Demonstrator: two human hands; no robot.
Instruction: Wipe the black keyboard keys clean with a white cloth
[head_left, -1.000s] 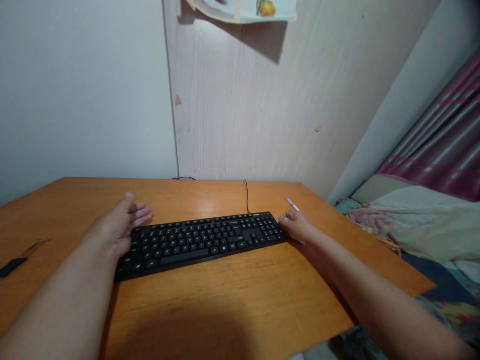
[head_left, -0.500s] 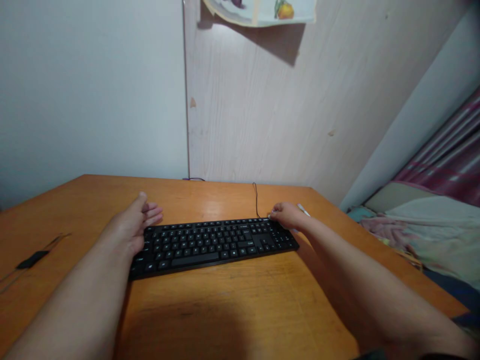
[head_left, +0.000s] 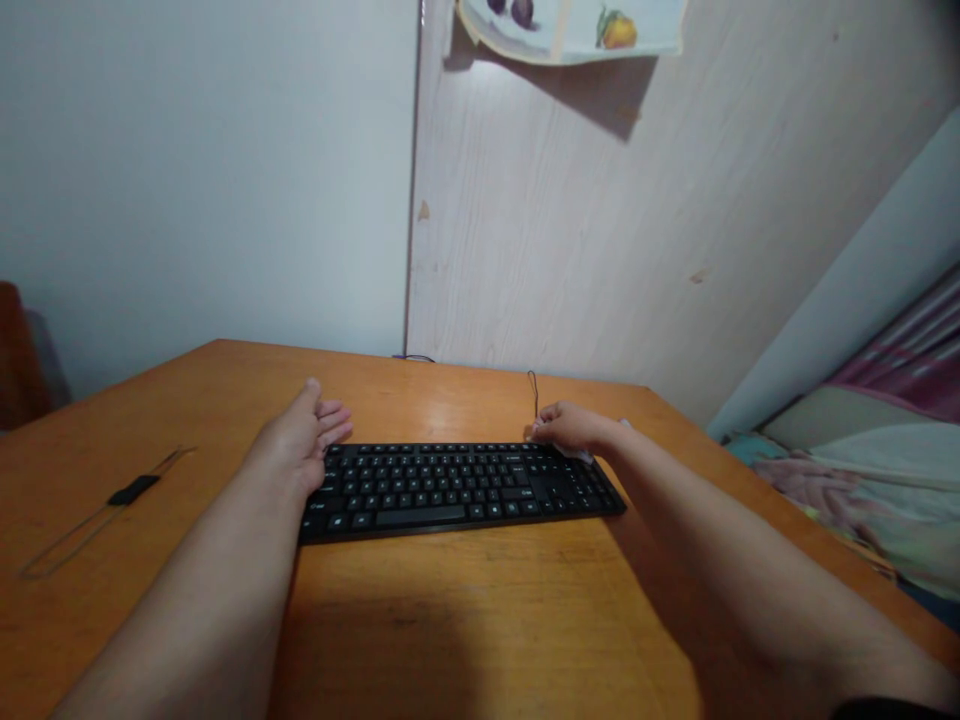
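Note:
A black keyboard lies on the wooden desk, its space bar facing me. At its left end my left hand has its fingers stretched out and apart, palm turned inward, the heel of the hand against the keyboard's edge. Over the upper right part of the keyboard, my right hand is closed in a pinch on a crumpled white tissue. Only bits of the tissue show below the fingers and past the wrist. The keyboard's thin black cable runs back beside the right fingertips.
The wooden desk meets the wall behind. On its left lies a looped cord with a black piece. A dark cable end shows at the back edge. Bedding is off to the right, and a picture hangs above.
The view has shifted left, so everything sits further right. My right hand has slid slightly left along the keyboard's top edge. The left hand stays open at the left end.

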